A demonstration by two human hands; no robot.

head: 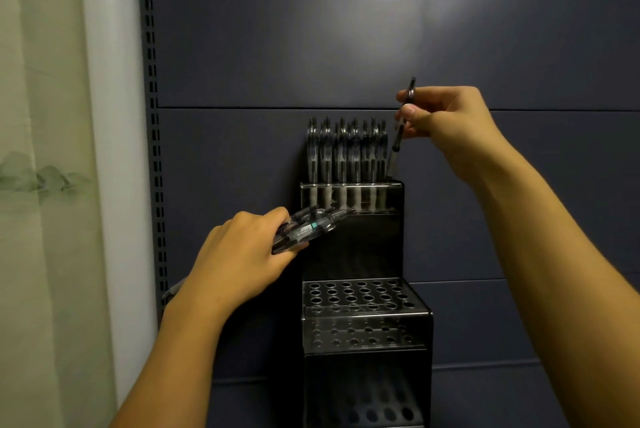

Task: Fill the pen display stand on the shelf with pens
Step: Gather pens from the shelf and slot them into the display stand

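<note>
My right hand [446, 119] pinches a single pen [401, 126] between thumb and fingers, tilted, its lower end at the rightmost hole of the top tier of the pen display stand [353, 292], beside a row of pens [346, 150] standing there upright. My left hand [242, 254] grips a bundle of pens [308, 228], held just left of the stand below that tier. The middle tier's holes stand unfilled.

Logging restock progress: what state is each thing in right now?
top tier: nearly full of upright pens
middle tier: holes empty
bottom tier: holes empty
single pen: tilted, tip at the top tier's right end
right hand: pinches the single pen
left hand: grips a pen bundle
</note>
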